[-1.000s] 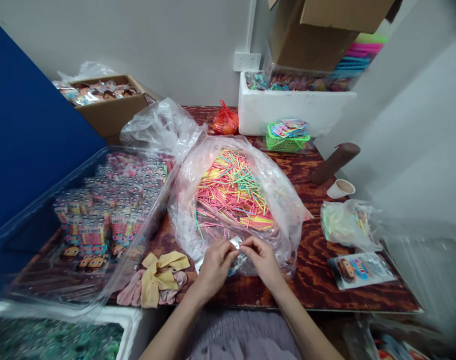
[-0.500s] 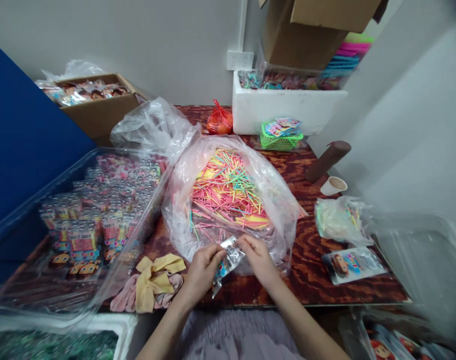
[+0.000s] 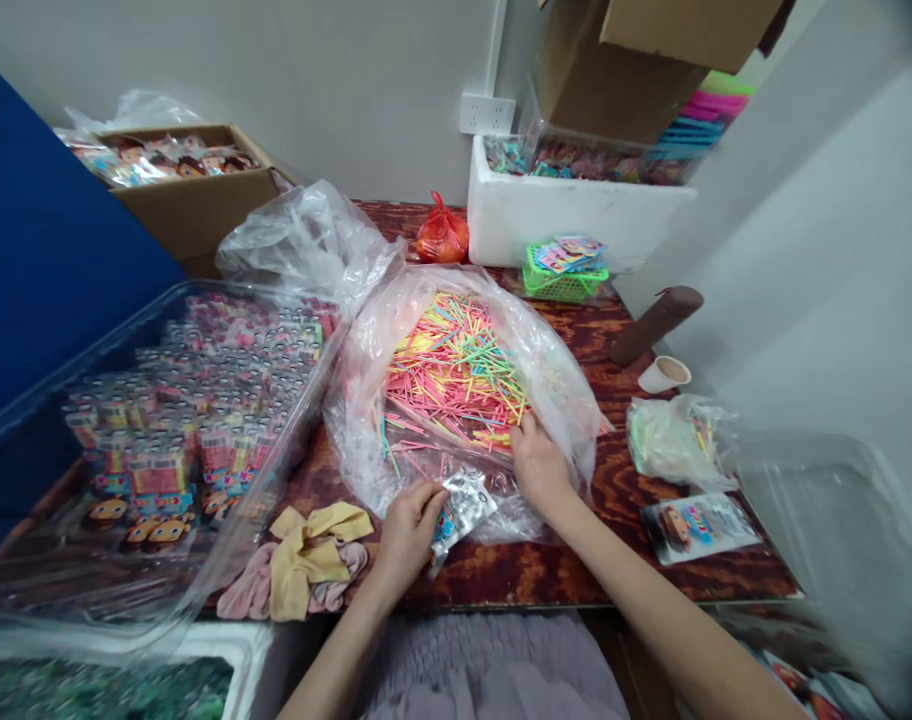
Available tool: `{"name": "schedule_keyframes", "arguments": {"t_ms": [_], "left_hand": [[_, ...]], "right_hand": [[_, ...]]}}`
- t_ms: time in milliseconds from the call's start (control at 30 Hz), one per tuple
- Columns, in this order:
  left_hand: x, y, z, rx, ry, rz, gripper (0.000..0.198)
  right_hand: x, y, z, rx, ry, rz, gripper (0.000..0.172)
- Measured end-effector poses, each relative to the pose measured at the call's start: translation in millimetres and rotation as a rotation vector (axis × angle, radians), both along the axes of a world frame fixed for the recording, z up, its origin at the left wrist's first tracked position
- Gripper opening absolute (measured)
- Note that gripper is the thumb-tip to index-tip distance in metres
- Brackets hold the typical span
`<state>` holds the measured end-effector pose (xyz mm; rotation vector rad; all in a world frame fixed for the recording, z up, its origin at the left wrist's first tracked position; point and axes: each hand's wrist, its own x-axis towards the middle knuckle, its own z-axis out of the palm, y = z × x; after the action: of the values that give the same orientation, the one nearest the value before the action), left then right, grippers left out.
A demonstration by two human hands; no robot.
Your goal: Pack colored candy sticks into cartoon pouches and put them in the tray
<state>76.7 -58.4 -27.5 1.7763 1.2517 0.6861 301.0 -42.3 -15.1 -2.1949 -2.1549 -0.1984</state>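
Note:
Near the table's front edge, my left hand [image 3: 409, 530] is closed on a small silvery printed pouch [image 3: 465, 510]. My right hand [image 3: 540, 462] reaches to the near right side of a heap of thin coloured sticks [image 3: 460, 375], pink, yellow, green and blue. Its fingertips touch the sticks at the heap's edge; whether they grip any is hidden. The sticks lie in a large clear plastic bag [image 3: 355, 400], its mouth spread wide and folded back.
At left stands a clear tub [image 3: 276, 480] of packed pouches, with yellow and pink cloths [image 3: 310, 560] beside it. Right are a paper cup [image 3: 664, 374], a brown bottle [image 3: 655, 325], a bagged bundle [image 3: 681, 440] and a flat pouch [image 3: 700, 527]. Behind are a green basket [image 3: 565, 285] and white foam box [image 3: 576, 215].
My right hand has let go of the pouch's top and moved forward to the sticks. My left hand keeps the pouch in nearly the same place. The view has shifted slightly.

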Motion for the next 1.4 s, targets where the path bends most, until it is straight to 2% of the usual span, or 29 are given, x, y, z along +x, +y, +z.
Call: {"name": "schedule_keyframes", "arguments": {"t_ms": [100, 200, 267, 333, 467, 567, 700, 867, 1033, 1233, 1333, 1400], "left_hand": [[3.4, -6.7, 13.8, 0.136, 0.086, -0.093, 0.031], [11.1, -16.1, 26.1, 0.277, 0.15, -0.341, 0.028], [16.4, -20.0, 26.2, 0.342, 0.156, -0.483, 0.026], [18.9, -20.2, 19.3, 0.392, 0.174, -0.509, 0.024], [14.4, -13.7, 0.0, 0.425, 0.259, -0.402, 0.024], [9.9, -11.2, -6.4, 0.405, 0.269, -0.38, 0.025], [7.7, -13.6, -3.2, 0.358, 0.183, -0.341, 0.023], [4.2, -11.8, 7.8, 0.183, -0.056, -0.159, 0.022], [0.3, -4.5, 11.7, 0.012, -0.199, 0.061, 0.021], [-4.4, 1.0, 14.2, -0.201, -0.379, 0.273, 0.025], [-2.0, -0.7, 19.2, -0.222, -0.424, 0.315, 0.025], [2.5, -4.5, 24.6, -0.169, -0.414, 0.269, 0.024]], "right_hand": [[5.1, -0.3, -1.2, 0.003, -0.027, 0.057, 0.029], [10.8, -2.8, -4.3, 0.023, -0.024, 0.086, 0.026], [13.0, -5.0, -6.3, 0.039, 0.0, 0.097, 0.025], [14.4, -6.7, -7.8, 0.057, 0.038, 0.106, 0.024], [15.9, -7.0, -10.0, 0.067, 0.085, 0.128, 0.024], [16.2, -6.0, -9.8, 0.07, 0.061, 0.141, 0.023], [14.6, -7.7, -3.2, 0.101, 0.037, 0.149, 0.022], [11.0, -9.1, 4.7, 0.201, 0.153, 0.202, 0.023], [9.3, -2.4, 7.9, 0.27, 0.443, 0.175, 0.026], [-7.5, -16.3, 22.3, 0.225, 1.059, 0.004, 0.016], [-22.4, -32.6, 6.8, 0.133, 1.246, -0.015, 0.018], [-30.1, -42.7, -11.3, 0.092, 1.302, -0.008, 0.016]]}}
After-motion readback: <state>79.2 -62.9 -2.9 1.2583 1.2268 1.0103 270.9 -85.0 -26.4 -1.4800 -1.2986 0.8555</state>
